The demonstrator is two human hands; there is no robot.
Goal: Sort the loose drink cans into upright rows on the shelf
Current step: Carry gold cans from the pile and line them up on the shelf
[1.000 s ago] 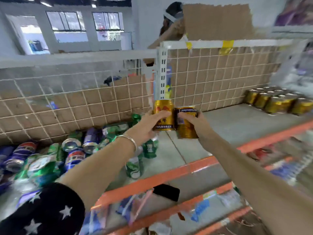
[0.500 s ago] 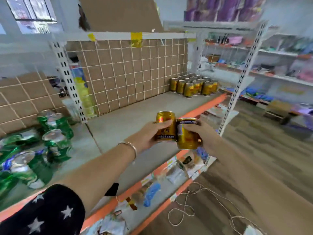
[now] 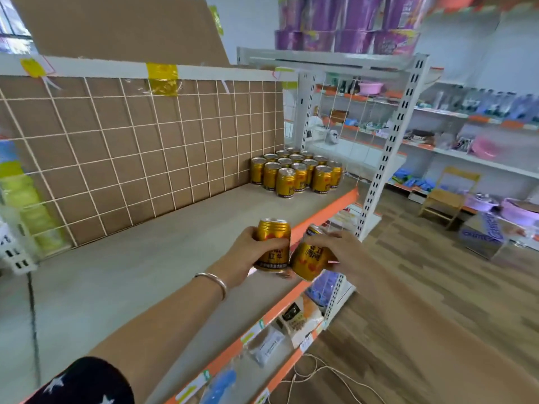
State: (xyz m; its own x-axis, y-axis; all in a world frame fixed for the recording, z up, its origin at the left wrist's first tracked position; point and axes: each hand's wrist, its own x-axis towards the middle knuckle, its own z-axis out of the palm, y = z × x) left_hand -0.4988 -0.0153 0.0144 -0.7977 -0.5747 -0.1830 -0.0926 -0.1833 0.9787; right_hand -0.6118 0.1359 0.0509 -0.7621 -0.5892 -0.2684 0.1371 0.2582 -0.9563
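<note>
- Wrapped in the curled fingers of the left hand (image 3: 248, 252): a gold can (image 3: 272, 243), upright, top rim in plain sight.
- Gripped by the curled fingers and thumb of the right hand (image 3: 347, 252): a second gold can (image 3: 309, 263), tilted, top leaning toward 1 o'clock.
- Touching side to side, both held cans, in the air over the orange front edge (image 3: 320, 217) of the shelf (image 3: 145, 272), just at 6 o'clock from the picture's middle.
- At 1 o'clock from the hands, on the far end of the same shelf: a block of gold cans (image 3: 296, 173), all upright, packed close in rows.
- At 10 o'clock from the hands, along the back of the shelf: brown card behind a white wire grid (image 3: 131, 147), reaching as far as the block of cans.
- On the left wrist, a thin metal bangle (image 3: 214, 279); at 7 o'clock, by the bottom edge, a dark sleeve with white stars (image 3: 84, 383).
- At 6 o'clock below the hands, on a lower shelf: packets (image 3: 294, 319), too blurred to read.
- At 5 o'clock, on the wood-pattern floor: a loose pale cord (image 3: 315, 371).
- At 12 o'clock, on top of a white rack: purple packs (image 3: 344, 21). At 3 o'clock, a wooden chair (image 3: 446, 196).
</note>
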